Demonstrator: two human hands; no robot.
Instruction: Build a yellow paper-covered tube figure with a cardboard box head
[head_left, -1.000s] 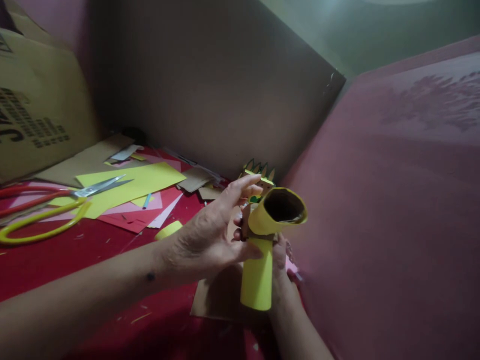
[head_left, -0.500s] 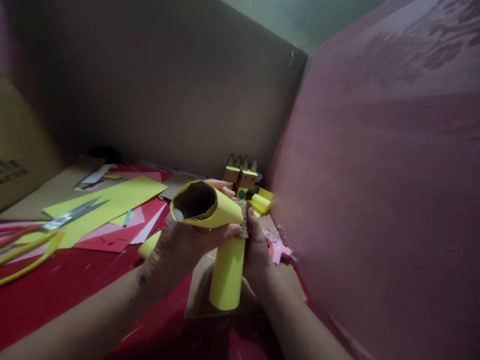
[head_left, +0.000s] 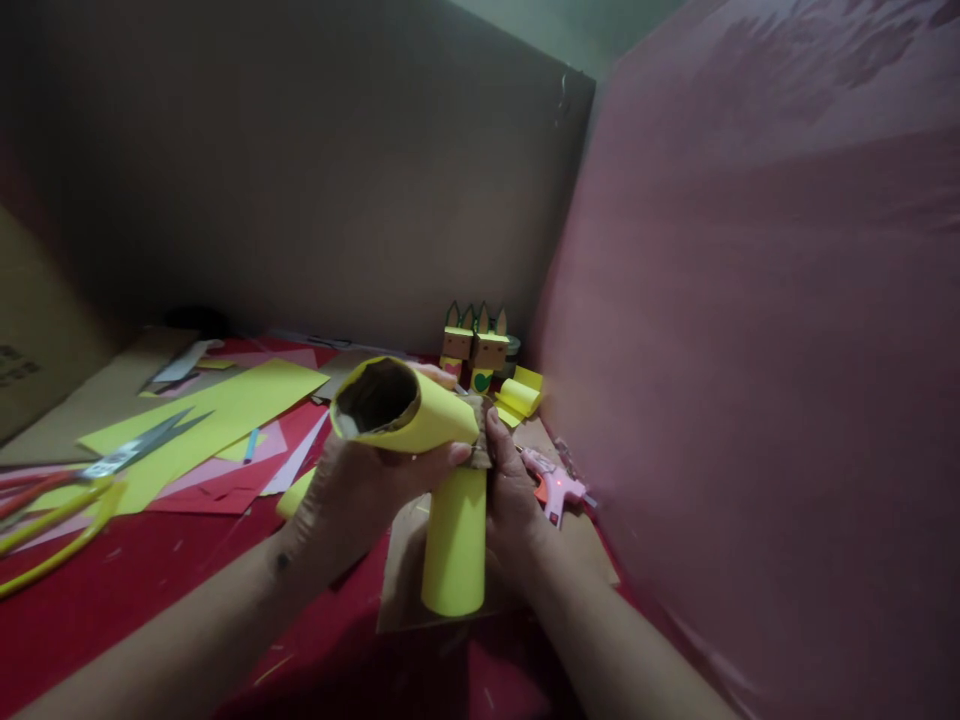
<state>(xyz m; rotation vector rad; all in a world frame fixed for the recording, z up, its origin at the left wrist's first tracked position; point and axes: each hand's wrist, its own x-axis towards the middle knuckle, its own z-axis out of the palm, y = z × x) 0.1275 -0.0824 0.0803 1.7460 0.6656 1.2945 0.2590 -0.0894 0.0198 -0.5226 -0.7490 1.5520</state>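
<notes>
Over the red worktop [head_left: 165, 560], toward its right edge, the left hand [head_left: 352, 490], half open a second ago, now grips the upper yellow tube [head_left: 435, 415] while the right hand [head_left: 517, 510] clasps the adjoining cardboard piece [head_left: 481, 452], apparently a steadier hold.

Shows bare, tapering forearms [head_left: 172, 630] behind left hand [head_left: 349, 495] and right hand [head_left: 516, 505]; bears a small, round, dark wrist spot [head_left: 282, 562] just behind the former.

Smooth, matt yellow paper covered my upper tube [head_left: 444, 415] and lower tube [head_left: 454, 550]; the cardboard piece [head_left: 481, 436] between them looked rough. My scissors [head_left: 105, 468] had shiny metal blades, my glue gun [head_left: 559, 486] smooth pink plastic.
</notes>
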